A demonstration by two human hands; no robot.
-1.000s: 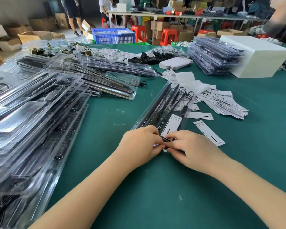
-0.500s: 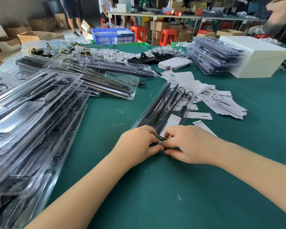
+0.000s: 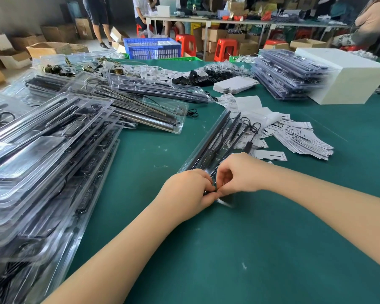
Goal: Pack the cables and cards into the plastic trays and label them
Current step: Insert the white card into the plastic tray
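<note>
At 9 o'clock a big heap of filled clear trays [image 3: 42,163] slopes across the green desk [image 3: 261,249], with more trays [image 3: 140,106] spread behind it toward 11 o'clock. Low in the middle, the left hand [image 3: 188,190] and the right hand [image 3: 241,174] meet at the near end of one tray [image 3: 208,143], which runs from the hands up toward 1 o'clock with black cables lying along it. The left fingers [image 3: 211,195] are curled and pinch the tray's near edge; the right fingers [image 3: 224,188] are curled too, thumb and forefinger pressed together on that same end, touching the left fingertips. What small part they pinch between them is hidden. A corner of clear plastic pokes out just below the hands. Just beside the tray at 1 o'clock lies a scatter of white cards [image 3: 303,141], one card [image 3: 269,155] close to the right hand. Behind them sit barcode labels [image 3: 229,100] on a strip. At 2 o'clock a neat stack of packed trays [image 3: 287,75] touches a white box [image 3: 347,77].
</note>
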